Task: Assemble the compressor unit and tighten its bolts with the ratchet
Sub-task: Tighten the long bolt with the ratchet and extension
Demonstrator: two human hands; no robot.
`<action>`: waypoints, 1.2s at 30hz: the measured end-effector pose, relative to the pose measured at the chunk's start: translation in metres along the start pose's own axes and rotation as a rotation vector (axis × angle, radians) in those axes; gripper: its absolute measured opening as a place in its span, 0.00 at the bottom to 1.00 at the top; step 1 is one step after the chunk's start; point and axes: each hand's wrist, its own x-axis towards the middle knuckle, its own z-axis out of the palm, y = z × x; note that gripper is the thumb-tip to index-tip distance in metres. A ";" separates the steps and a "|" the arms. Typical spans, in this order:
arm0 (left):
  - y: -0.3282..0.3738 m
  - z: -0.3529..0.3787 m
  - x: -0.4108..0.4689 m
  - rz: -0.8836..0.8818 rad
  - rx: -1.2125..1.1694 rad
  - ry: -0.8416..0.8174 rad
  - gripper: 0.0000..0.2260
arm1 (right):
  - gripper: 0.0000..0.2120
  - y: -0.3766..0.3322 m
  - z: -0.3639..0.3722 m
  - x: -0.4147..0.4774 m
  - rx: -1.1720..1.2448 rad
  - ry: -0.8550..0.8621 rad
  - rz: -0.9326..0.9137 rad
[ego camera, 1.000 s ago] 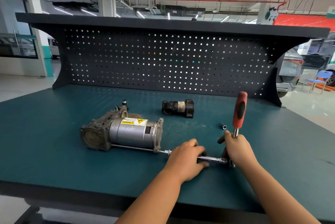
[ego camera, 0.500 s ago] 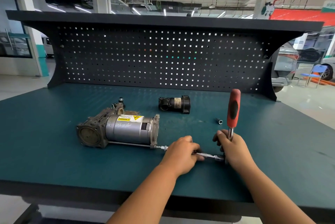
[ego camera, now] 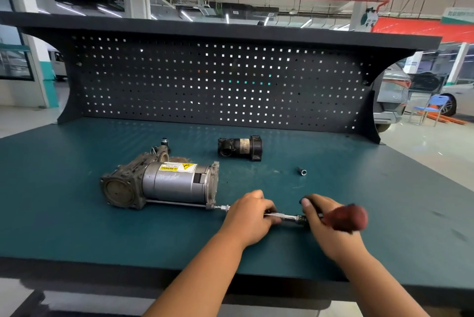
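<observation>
Head cam: compressor [ego camera: 164, 183] lies on its side on the green bench [ego camera: 77, 214], left of centre. Its round end cap faces front-left, and there's a yellow warning label [ego camera: 177, 167] on top of the motor can. A long bolt [ego camera: 177, 203] runs along its near bottom edge. At the right-hand end plate the tip of an extension bar [ego camera: 282, 217] meets the bolt.

L hand [ego camera: 247, 216] sits just right of the end plate, fingers curled over the bar, clasping it. R hand [ego camera: 325, 224] is just beyond, wrapped round the ratchet [ego camera: 346, 218] near its head, where the bar plugs in. The red handle is motion-blurred and sticks out to the right, low over the bench. Hands are near each other, not touching.

A small fitting [ego camera: 164, 141] stands just behind the compressor. A black part [ego camera: 239, 148] lies mid-bench, well apart from the compressor. A loose socket [ego camera: 302, 171] lies btwn black part & R hand. Pegboard [ego camera: 218, 80] at the back, w/ a shelf on top. Blue chair [ego camera: 433, 105] on the floor, far right.
</observation>
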 end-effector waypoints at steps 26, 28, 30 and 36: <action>-0.004 0.002 0.003 0.033 -0.008 -0.027 0.11 | 0.17 0.002 0.024 0.061 0.356 -0.080 0.369; -0.004 0.001 0.003 0.047 -0.011 -0.035 0.11 | 0.14 -0.002 0.021 0.051 0.355 -0.031 0.324; -0.004 0.001 0.002 0.070 0.001 -0.032 0.12 | 0.13 -0.004 0.018 0.039 0.345 -0.012 0.287; -0.004 0.001 0.002 0.073 -0.024 -0.031 0.10 | 0.14 -0.004 0.009 -0.003 -0.005 -0.026 -0.109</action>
